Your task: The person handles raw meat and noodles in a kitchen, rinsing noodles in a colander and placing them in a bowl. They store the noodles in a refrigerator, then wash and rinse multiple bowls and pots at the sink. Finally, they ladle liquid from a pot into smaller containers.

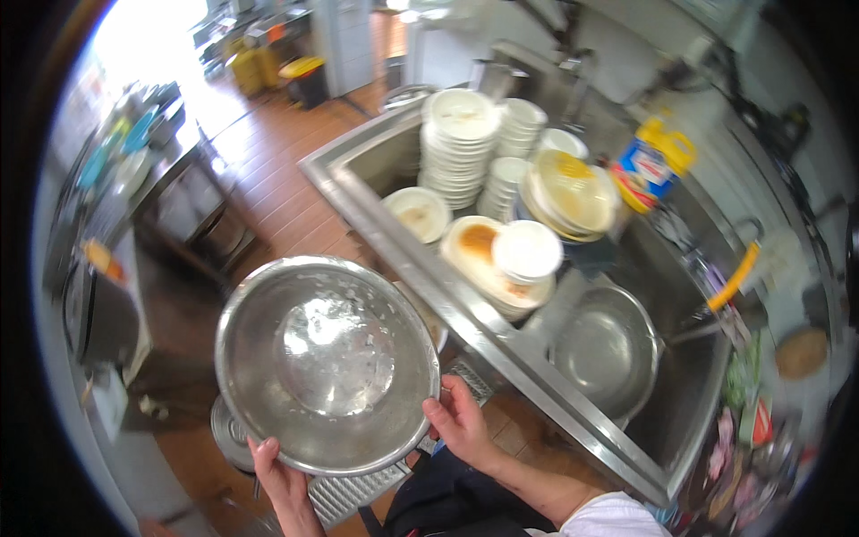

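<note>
A large stainless steel mixing bowl (268, 403) is held between my two hands, its shiny inside facing up, with wet spots and small bits on the wall. My left hand (278, 470) grips the rim at the bottom left, the thumb over the edge. On the rim's right side, my right hand (460, 419) holds on with thumb and fingers. To the right, a steel sink (671, 403) holds tall stacks of white bowls (456, 154), soiled oval plates (463, 248), yellowish stained bowls (570, 191) and a steel pan (597, 349).
The sink's raised steel rim (470, 305) runs diagonally beside the bowl. A yellow detergent jug (651, 164) stands at its far edge, near a faucet (577, 87). At left is a counter with dishes (134, 171). A metal drain grate (359, 493) lies below on the tiled floor (288, 161).
</note>
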`<state>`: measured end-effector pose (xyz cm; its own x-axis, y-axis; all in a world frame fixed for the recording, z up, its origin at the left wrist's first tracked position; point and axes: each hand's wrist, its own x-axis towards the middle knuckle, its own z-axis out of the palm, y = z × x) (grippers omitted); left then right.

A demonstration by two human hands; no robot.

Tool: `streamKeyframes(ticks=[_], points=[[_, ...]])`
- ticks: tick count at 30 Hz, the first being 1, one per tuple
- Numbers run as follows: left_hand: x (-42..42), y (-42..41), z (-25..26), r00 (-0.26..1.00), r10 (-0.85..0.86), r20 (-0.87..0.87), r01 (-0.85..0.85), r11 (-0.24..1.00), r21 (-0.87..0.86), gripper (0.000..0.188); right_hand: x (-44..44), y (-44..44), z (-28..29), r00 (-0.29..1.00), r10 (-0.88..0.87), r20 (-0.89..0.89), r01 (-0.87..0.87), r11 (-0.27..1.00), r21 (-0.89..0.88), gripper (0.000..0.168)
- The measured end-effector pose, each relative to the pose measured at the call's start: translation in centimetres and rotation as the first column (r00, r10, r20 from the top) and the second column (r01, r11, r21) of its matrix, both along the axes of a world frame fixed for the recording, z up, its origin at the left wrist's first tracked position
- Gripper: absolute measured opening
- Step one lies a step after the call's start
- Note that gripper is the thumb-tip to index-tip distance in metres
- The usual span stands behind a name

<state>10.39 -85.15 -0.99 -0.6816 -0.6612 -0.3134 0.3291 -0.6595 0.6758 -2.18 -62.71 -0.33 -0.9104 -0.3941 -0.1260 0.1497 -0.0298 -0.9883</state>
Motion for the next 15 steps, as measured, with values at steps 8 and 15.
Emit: streamKeyframes(ticks=[8, 15], points=[[-7.0, 12.6, 7.7, 0.851, -0.526, -0.009, 0.524, 0.849, -0.073, 0.025, -4.9, 16.3, 8.7, 0.870, -0.442, -0.217, 0.447, 0.894, -0.029, 0.060], [-17.2, 34.8, 8.6, 0.382, -0.915, 0.128, 0.917, 0.358, -0.178, 0.015, -14.5, 39.9, -5.2, 0.831, -0.515, -0.210, 0.553, 0.730, 0.401, 0.042]])
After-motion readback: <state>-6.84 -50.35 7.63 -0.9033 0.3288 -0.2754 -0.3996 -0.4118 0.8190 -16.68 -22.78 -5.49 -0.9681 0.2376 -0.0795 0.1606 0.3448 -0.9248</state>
